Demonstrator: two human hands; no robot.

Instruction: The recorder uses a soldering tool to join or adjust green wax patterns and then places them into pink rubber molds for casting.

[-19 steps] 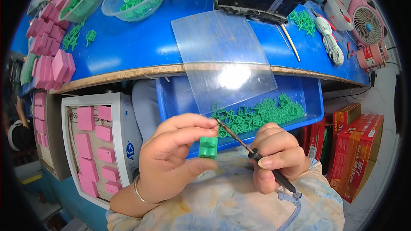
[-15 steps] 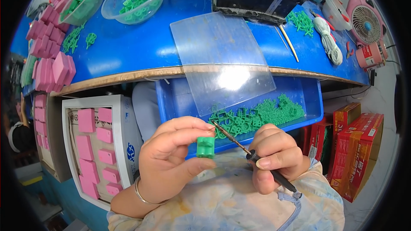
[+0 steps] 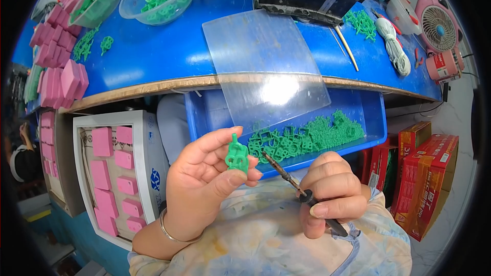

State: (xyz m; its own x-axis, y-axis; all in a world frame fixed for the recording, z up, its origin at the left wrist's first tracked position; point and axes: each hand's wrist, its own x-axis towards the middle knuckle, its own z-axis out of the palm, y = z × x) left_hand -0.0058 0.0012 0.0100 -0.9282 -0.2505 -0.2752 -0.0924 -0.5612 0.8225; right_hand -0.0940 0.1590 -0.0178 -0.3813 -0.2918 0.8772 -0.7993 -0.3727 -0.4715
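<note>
My left hand (image 3: 207, 168) pinches a small green openwork piece (image 3: 237, 157), with a short stem pointing up from its top, between thumb and fingers. My right hand (image 3: 332, 189) grips the black handle of a soldering iron (image 3: 335, 225). The iron's thin metal shaft points up and left, its tip a little to the right of the green piece and apart from it. Beyond both hands lies a blue tray (image 3: 377, 122), where several loose green openwork pieces (image 3: 286, 143) and a heap of fine green bits sit.
A transparent sheet (image 3: 266, 51) bridges the blue table (image 3: 153, 56) and the tray. Plastic bowls (image 3: 158, 18) of green pieces and stacked pink blocks (image 3: 64, 84) stand left. A white-framed box (image 3: 110, 118) holds pink blocks. Red boxes (image 3: 429, 174) and a pink fan (image 3: 439, 28) are right.
My left hand has turned the green piece, so its openwork side and stem now show. The iron's tip has drawn away, slightly down and right.
</note>
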